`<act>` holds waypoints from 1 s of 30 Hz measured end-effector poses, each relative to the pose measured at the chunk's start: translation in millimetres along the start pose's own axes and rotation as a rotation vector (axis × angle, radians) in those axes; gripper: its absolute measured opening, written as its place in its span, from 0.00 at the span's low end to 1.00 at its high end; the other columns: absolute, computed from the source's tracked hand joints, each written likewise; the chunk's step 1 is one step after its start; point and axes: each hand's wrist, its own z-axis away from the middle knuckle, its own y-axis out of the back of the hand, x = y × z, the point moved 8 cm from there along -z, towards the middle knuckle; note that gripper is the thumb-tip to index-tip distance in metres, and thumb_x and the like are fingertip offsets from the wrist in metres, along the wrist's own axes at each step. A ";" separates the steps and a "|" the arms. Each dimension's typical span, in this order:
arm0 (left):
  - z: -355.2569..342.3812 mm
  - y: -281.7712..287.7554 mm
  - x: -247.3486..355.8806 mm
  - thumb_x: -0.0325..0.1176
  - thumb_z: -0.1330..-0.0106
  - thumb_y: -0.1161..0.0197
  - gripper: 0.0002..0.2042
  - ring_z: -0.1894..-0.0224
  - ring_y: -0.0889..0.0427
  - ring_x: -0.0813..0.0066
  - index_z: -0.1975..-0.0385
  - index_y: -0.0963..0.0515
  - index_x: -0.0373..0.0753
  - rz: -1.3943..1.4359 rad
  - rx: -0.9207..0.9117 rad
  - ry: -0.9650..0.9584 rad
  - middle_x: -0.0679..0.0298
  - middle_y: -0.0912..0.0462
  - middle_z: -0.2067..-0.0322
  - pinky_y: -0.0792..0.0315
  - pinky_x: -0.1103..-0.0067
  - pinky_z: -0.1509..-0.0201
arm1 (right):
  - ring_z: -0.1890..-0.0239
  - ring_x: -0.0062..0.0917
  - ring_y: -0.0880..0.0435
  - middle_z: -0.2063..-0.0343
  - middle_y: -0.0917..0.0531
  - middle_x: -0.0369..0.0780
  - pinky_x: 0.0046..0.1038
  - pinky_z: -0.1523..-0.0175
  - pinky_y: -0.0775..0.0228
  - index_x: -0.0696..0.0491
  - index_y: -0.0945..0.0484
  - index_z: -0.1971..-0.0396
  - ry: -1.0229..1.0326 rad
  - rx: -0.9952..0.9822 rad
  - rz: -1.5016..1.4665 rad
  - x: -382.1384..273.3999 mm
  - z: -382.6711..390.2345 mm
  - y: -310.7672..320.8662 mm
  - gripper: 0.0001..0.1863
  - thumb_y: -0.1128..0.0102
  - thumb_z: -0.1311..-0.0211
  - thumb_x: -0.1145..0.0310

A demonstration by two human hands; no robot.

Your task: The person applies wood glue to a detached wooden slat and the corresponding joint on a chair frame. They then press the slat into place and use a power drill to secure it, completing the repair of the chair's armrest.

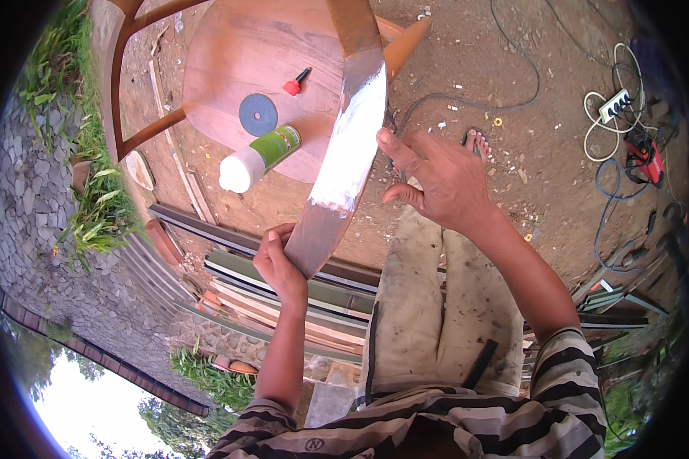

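We saw a curved wooden board (351, 122) above the right-hand part of a round wooden top (260, 38), its lower end reaching past the top's near edge. A wet-looking white coat (344, 164) covered the board's middle stretch; beyond it the far end was glossy brown, while the near end showed dull, bare-looking wood. Our left hand (281, 264), near side of the round top, had its fingers curled closed around the board's lower end. Our right hand (440, 172), to the right of the round top, was loosely open, thumb and forefinger well parted, with nothing visible in its grasp; we could not tell whether the forefinger touched the board's edge.

On the round top we saw a grey disc (258, 115) with a small central hole, a small red-and-black object (297, 81) beyond it, and a white bottle with a green label (277, 149) at the near edge. Left of the round top stood a brown wooden frame (155, 131); nearer than it lay long strips of timber (283, 306). Far to its right were a white power strip (615, 105) and a red power tool (651, 161) among cables.
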 end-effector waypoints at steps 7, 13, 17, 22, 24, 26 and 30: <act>3.0 2.8 -1.6 0.39 0.20 0.54 0.23 0.65 0.24 0.75 0.63 0.17 0.24 0.044 0.023 0.009 0.59 0.16 0.69 0.31 0.75 0.55 | 0.67 0.32 0.15 0.54 0.15 0.40 0.34 0.64 0.23 0.35 0.35 0.24 0.080 -0.230 -0.012 -30.9 48.5 -29.6 0.44 0.35 0.41 0.40; 0.4 4.5 -7.7 0.37 0.20 0.54 0.22 0.66 0.18 0.74 0.62 0.17 0.25 0.036 0.020 -0.026 0.56 0.13 0.70 0.26 0.77 0.57 | 0.70 0.30 0.16 0.62 0.16 0.38 0.31 0.68 0.25 0.29 0.32 0.26 -0.058 0.003 -0.052 -28.3 32.6 -24.6 0.40 0.37 0.39 0.39; -0.1 1.6 -11.2 0.36 0.20 0.53 0.21 0.66 0.18 0.75 0.63 0.17 0.25 0.096 0.000 -0.010 0.57 0.14 0.70 0.27 0.77 0.57 | 0.74 0.28 0.19 0.66 0.18 0.36 0.29 0.71 0.27 0.28 0.29 0.28 0.013 -0.197 0.064 -64.4 61.4 -33.8 0.36 0.39 0.38 0.38; -0.4 -4.2 -13.8 0.35 0.20 0.52 0.20 0.66 0.18 0.76 0.63 0.17 0.26 0.157 -0.021 -0.003 0.58 0.15 0.72 0.27 0.77 0.57 | 0.75 0.25 0.21 0.67 0.20 0.35 0.29 0.72 0.28 0.27 0.27 0.30 -0.017 -0.250 0.245 -77.1 37.2 -16.2 0.34 0.43 0.36 0.37; 1.2 -5.5 -14.8 0.36 0.20 0.52 0.20 0.67 0.19 0.76 0.63 0.17 0.26 0.166 -0.026 -0.010 0.58 0.15 0.72 0.27 0.78 0.58 | 0.75 0.24 0.22 0.71 0.24 0.33 0.28 0.73 0.29 0.25 0.29 0.28 -0.011 -0.157 0.322 -63.0 31.9 -6.6 0.33 0.50 0.33 0.36; 4.3 -7.8 -13.5 0.36 0.19 0.51 0.20 0.67 0.19 0.77 0.63 0.17 0.26 0.179 -0.028 -0.021 0.58 0.15 0.72 0.27 0.78 0.58 | 0.73 0.23 0.21 0.71 0.25 0.33 0.28 0.72 0.27 0.22 0.30 0.28 -0.086 -0.107 0.371 -45.7 33.3 7.8 0.33 0.51 0.33 0.35; 3.4 -10.6 -7.1 0.36 0.19 0.50 0.19 0.68 0.20 0.78 0.62 0.17 0.26 0.226 -0.046 -0.046 0.58 0.14 0.73 0.28 0.79 0.58 | 0.72 0.23 0.20 0.70 0.25 0.33 0.29 0.71 0.26 0.22 0.32 0.27 -0.120 -0.111 0.381 -48.0 34.0 13.5 0.35 0.48 0.35 0.36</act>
